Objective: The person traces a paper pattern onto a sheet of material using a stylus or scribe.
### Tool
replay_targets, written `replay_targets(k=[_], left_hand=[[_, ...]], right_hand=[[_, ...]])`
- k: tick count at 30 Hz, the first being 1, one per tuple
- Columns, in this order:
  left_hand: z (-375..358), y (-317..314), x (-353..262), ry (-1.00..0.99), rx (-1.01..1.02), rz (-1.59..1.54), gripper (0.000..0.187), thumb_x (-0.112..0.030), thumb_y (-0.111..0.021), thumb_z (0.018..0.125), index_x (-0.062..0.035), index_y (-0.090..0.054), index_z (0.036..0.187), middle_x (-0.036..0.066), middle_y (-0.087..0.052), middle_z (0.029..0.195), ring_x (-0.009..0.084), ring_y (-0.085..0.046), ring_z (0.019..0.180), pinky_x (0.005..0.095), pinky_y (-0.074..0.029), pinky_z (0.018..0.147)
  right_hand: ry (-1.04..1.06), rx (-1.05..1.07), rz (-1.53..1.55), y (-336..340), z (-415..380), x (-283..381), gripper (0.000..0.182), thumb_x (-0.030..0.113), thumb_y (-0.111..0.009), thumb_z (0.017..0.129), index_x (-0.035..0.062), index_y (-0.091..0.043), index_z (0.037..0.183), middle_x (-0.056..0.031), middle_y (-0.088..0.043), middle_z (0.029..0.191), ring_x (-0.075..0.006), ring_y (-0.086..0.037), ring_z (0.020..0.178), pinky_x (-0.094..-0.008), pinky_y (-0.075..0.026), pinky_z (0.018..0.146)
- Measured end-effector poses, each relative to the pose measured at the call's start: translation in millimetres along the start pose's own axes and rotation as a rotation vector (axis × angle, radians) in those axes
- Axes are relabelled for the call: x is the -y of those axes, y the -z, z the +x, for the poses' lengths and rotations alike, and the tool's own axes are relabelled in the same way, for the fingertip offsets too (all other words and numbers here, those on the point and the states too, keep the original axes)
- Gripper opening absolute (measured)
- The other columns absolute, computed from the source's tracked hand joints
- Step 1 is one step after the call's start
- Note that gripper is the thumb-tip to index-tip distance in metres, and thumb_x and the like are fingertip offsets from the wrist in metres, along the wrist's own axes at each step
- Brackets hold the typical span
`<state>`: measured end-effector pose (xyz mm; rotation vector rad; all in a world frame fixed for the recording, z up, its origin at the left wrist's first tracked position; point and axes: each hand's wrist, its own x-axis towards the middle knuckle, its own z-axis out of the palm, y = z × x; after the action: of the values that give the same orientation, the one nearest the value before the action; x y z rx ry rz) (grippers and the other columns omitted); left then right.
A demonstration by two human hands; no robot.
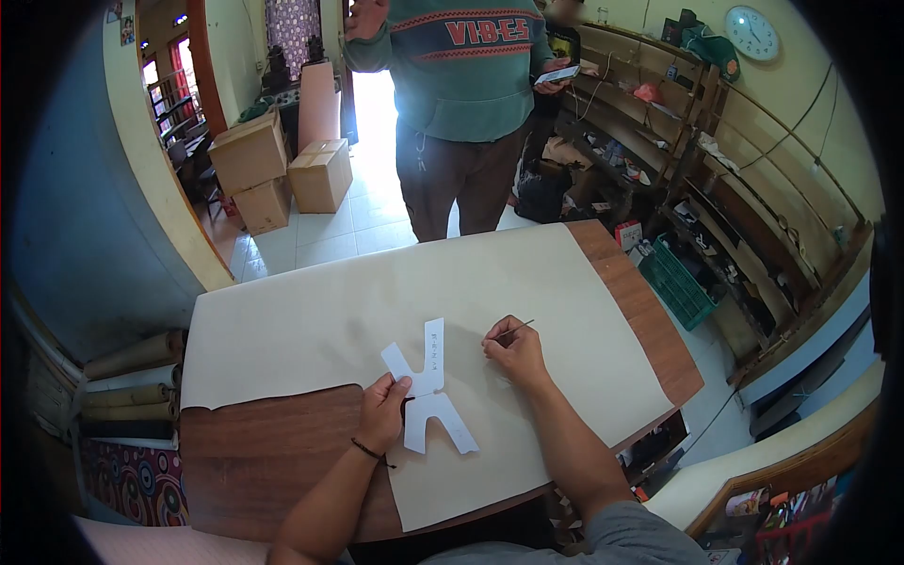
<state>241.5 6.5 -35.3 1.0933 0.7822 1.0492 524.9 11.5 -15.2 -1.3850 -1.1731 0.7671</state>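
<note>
My left hand (384, 407) pinches a white cut-out pattern piece (428, 381) at its left side. The piece is roughly X-shaped, with four arms and handwriting along its upper right arm. My right hand (516, 350), a little to the right, is closed around a thin, dark pen-like stick (516, 329) that points up and right. Beneath both hands a large cream sheet (311, 311) covers most of the wooden table (273, 461). Its near left corner is cut away, so brown wood shows there. A dark bracelet circles my left wrist.
Across the table stands a person (461, 85) in a green sweatshirt, holding a phone (557, 74). Cardboard boxes (320, 177) sit on the floor behind. Rolled materials (132, 381) are stacked at the left, and a green crate (676, 282) and cluttered shelves (640, 132) stand at the right.
</note>
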Motion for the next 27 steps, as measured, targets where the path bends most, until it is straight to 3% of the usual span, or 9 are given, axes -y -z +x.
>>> replay_targets(k=[27], left_hand=[[0.4,-0.2,0.4,0.012,-0.002,-0.030,0.024,-0.016,-0.058,0.112,0.0028,-0.072,0.115,0.001,-0.074,0.103,0.0059,-0.065,0.091,0.0260,-0.054,0.081]], right_hand=[[-0.005,0.008,0.002,-0.4,-0.1,-1.2,0.013,0.008,-0.078,0.088,0.0042,-0.065,0.090,0.0000,-0.068,0.076,-0.0064,-0.060,0.067,-0.0263,-0.047,0.061]])
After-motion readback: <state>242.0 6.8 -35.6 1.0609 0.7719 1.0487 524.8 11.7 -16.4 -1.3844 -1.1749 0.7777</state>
